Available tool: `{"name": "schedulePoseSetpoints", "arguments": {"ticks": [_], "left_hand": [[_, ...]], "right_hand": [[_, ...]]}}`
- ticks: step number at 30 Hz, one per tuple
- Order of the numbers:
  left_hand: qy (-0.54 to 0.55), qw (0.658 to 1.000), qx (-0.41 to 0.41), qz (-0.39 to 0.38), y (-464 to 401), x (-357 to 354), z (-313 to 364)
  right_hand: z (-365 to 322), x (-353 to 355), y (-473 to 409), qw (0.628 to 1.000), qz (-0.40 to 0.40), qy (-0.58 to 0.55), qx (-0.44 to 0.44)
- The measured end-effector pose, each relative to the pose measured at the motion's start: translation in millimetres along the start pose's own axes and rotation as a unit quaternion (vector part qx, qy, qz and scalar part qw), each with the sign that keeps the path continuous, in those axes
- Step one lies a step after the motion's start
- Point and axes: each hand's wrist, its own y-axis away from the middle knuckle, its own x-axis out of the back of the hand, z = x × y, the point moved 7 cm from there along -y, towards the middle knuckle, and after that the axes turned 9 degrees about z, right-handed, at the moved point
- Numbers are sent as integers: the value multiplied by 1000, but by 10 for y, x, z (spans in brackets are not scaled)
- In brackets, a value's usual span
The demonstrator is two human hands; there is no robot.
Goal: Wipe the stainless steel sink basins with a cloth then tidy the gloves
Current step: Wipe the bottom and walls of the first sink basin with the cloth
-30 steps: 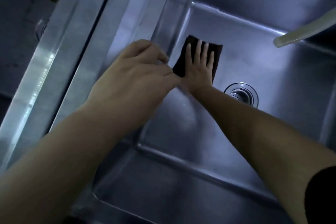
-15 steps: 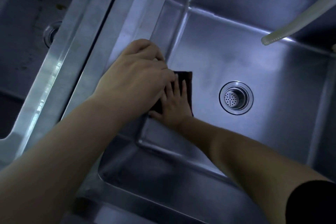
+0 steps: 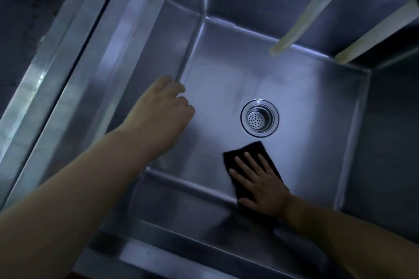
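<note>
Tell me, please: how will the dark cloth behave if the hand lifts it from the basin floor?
The dark cloth lies flat under the right hand, so it probably droops when lifted. It looks thin, so likely light. On the smooth steel basin it should slide easily.

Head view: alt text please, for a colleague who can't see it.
The right hand presses a dark cloth flat on the steel sink basin floor, near the drain strainer. The left hand rests at the basin's left wall.

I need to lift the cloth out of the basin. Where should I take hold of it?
Pinch the cloth's far edge, nearest the drain, coming from above. It lies flat under the right hand's spread fingers, and that edge is bare.
</note>
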Motion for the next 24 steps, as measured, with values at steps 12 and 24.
{"name": "schedulePoseSetpoints", "arguments": {"ticks": [12,24], "left_hand": [[72,996,5,-54,-403,-320,751],[126,986,80,-71,-413,-564,555]], "right_hand": [[1527,249,603,924,36,22,-381],[2910,573,-296,838,113,5,-534]]}}
